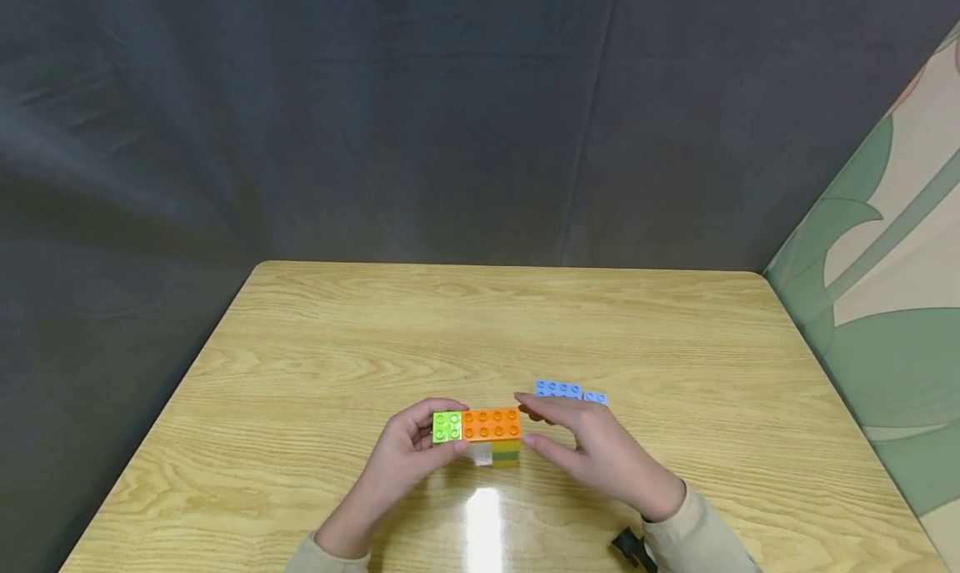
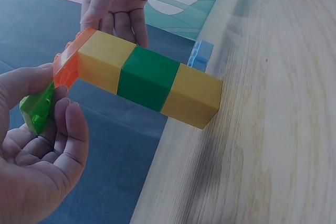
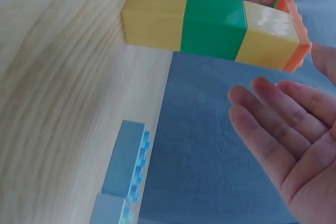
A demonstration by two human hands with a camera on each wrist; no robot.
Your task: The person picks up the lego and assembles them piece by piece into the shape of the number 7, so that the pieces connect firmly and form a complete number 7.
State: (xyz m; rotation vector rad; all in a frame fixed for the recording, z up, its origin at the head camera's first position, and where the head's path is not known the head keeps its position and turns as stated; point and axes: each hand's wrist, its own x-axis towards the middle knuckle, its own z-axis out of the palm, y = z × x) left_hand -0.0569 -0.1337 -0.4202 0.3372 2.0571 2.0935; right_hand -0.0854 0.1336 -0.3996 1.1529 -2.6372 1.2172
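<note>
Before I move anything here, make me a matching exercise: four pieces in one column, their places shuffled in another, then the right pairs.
Pieces
1. Lime brick
2. Orange brick
3. Dark green block
4. Blue bricks

Places
A. Sandwiched between two yellow blocks
B. Lying directly on the table top
C. Resting on the upper yellow block
D. Pinched in the left grip, at one end of the orange brick

Right pairs: 1-D, 2-C, 3-A, 4-B

Prob. dk curtain behind tbl
</note>
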